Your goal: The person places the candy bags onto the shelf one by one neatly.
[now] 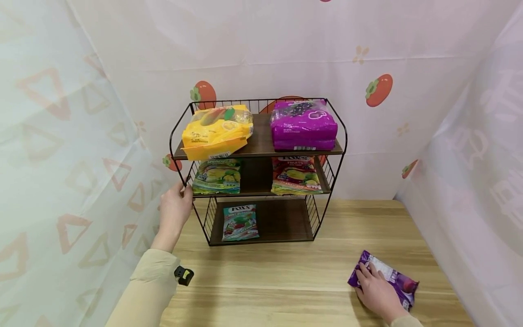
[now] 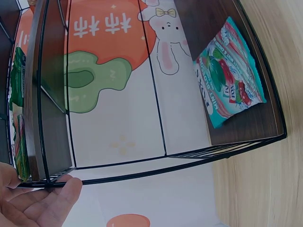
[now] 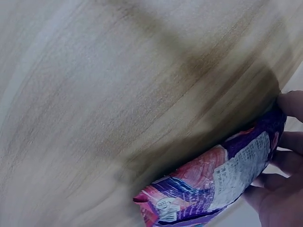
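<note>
My left hand (image 1: 176, 206) grips the black wire side of a three-tier shelf rack (image 1: 261, 241) at its middle tier. In the left wrist view, the thumb and fingers meet around the frame. My right hand (image 1: 377, 290) holds a purple candy bag (image 1: 402, 282) at the table's right, with the fingers over one end. The right wrist view shows thumb and fingertips pinching that end, and a white label (image 3: 241, 170) on the bag. On the rack's bottom tier, at the left, lies a teal mint candy bag (image 1: 240, 222).
The top tier bears a yellow bag (image 1: 218, 129) and a large purple bag (image 1: 303, 126). On the middle tier lean a green candy bag (image 1: 217, 176) and a red candy bag (image 1: 296, 175). Printed sheets (image 1: 261, 45) hang behind and on both sides of the wooden table (image 1: 261, 281).
</note>
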Demonstrator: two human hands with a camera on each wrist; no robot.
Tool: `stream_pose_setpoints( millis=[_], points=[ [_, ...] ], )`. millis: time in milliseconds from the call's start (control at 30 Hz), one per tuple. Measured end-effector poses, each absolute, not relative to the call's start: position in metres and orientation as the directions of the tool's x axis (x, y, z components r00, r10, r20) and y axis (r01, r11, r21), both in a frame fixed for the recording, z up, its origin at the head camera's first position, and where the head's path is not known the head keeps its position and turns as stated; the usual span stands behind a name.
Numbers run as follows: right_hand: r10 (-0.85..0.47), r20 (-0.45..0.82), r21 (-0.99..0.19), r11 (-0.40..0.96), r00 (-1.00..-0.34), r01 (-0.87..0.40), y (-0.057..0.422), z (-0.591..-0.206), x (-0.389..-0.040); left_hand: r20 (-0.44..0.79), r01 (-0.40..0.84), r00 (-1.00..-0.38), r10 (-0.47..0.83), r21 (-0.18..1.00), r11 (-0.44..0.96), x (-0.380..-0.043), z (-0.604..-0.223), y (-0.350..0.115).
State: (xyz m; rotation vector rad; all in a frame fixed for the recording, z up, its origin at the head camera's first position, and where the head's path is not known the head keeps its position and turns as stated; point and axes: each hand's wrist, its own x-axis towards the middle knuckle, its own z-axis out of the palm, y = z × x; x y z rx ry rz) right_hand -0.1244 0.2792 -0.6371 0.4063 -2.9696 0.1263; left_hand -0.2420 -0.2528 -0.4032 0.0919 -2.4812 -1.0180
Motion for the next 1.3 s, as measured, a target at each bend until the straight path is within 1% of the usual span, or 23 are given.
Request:
stream_pose_setpoints(
  millis=[400,833,1033,1300],
  points=[
    [-0.287,0.236,-0.088,0.945,-0.929,-0.314,0.271,-0.642,-0.125,0.381,0.095,-0.895,-0.233,0.672,0.734,-0.241,-0.403,-0.252],
    [-0.356,0.306,0.004,0.928,-0.883,-0.373,0.254,-0.645,-0.128,0.388,0.102,-0.893,-0.228,0.669,0.736,-0.241,-0.403,-0.252],
    [-0.375,0.32,0.018,0.921,-0.87,-0.39,0.245,-0.645,-0.127,0.387,0.098,-0.893,-0.23,0.665,0.74,-0.242,-0.403,-0.253],
    [-0.398,0.303,0.017,0.911,-0.866,-0.413,0.237,-0.645,-0.128,0.38,0.089,-0.895,-0.233,0.665,0.741,-0.242,-0.403,-0.253]
  ],
)
